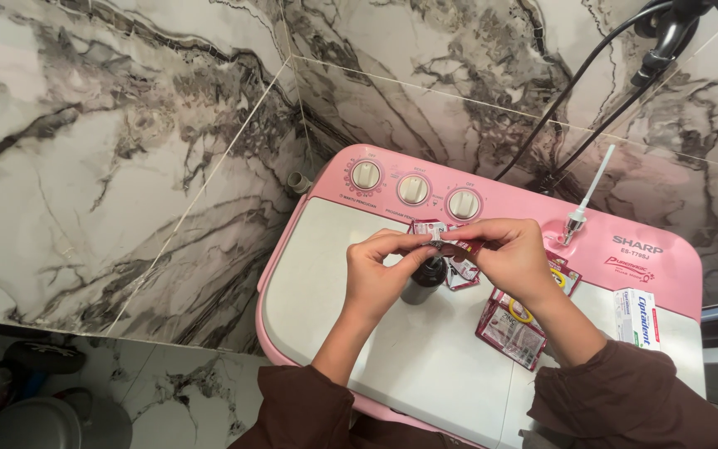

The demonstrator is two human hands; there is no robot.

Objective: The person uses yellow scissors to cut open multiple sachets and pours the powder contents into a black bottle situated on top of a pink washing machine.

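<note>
Red-and-white sachet [442,237] is pinched at its top edge between both hands, its long axis hanging down toward the white lid [425,357] of the pink washing machine [608,249]. Left hand [380,274] grips with thumb and forefinger; right hand [508,258] does likewise. A dark bottle [425,278] stands directly beneath, near the lid's rear edge. More sachets [510,333] lie toward the right edge, beside a white box [635,316]. A pump dispenser [579,212] lies on the pink panel.
</note>
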